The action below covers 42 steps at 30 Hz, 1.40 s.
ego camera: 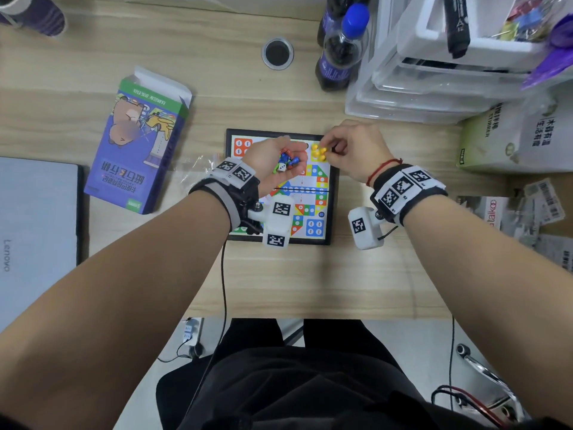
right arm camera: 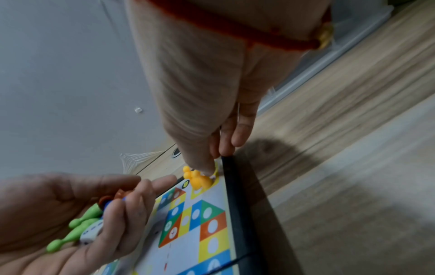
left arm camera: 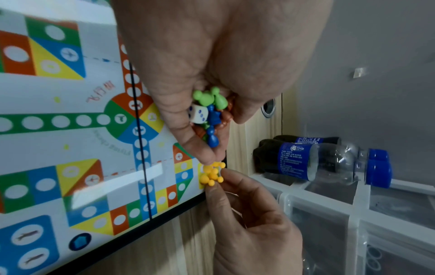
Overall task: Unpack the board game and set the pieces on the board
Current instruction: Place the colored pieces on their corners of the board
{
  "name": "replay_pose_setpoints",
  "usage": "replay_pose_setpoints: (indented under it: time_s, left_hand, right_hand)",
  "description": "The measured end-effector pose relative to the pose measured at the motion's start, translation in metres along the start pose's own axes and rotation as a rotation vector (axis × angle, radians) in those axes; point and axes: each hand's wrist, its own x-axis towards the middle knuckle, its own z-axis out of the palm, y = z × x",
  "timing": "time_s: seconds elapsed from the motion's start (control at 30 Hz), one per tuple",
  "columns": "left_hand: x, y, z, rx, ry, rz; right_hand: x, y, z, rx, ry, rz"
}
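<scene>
The colourful flight-chess board (ego camera: 332, 212) lies open on the wooden desk. My left hand (ego camera: 286, 158) hovers palm up over the board's far half. It cups a heap of blue, green and red pieces (left arm camera: 213, 115) and a white die (left arm camera: 198, 115). Several yellow pieces (ego camera: 319, 152) stand bunched on the yellow corner at the board's far right. My right hand (ego camera: 325, 147) reaches in from the right, and its thumb and forefinger pinch one of the yellow pieces (right arm camera: 197, 178). Part of the board (right arm camera: 207, 223) is hidden under my left hand.
The empty purple game box (ego camera: 139, 150) lies to the left of the board, with a crumpled clear bag (ego camera: 195, 164) between them. A closed laptop (ego camera: 37, 228) sits far left. Two dark bottles (ego camera: 341, 48), clear drawers (ego camera: 418, 88) and a white bag (ego camera: 511, 135) crowd the right.
</scene>
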Motion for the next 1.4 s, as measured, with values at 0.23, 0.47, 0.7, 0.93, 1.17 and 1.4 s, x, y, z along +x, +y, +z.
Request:
replay_pose_setpoints:
  time_s: [0.23,0.47,0.7,0.93,1.17,1.4]
  left_hand:
    - [0.007,0.001,0.009,0.028,0.012,0.000]
    - [0.005,0.000,0.017,0.053,0.024,0.009]
    - [0.003,0.002,0.018,0.043,0.020,0.003]
    - [0.000,-0.003,0.013,0.052,0.015,0.004]
    - [-0.003,-0.006,0.012,0.058,0.011,0.008]
    - [0.000,-0.006,0.012,0.062,0.035,0.004]
  right_hand:
    - [0.001,0.004,-0.002,-0.019,0.014,-0.007]
    - [0.000,0.005,0.000,-0.007,-0.004,-0.039]
    - [0.000,0.003,-0.001,-0.032,0.027,-0.016]
    - [-0.006,0.004,-0.003,0.015,0.057,0.009]
    - [-0.017,-0.002,0.013,-0.075,0.024,0.020]
    - [-0.018,-0.007,0.019,-0.106,0.073,0.068]
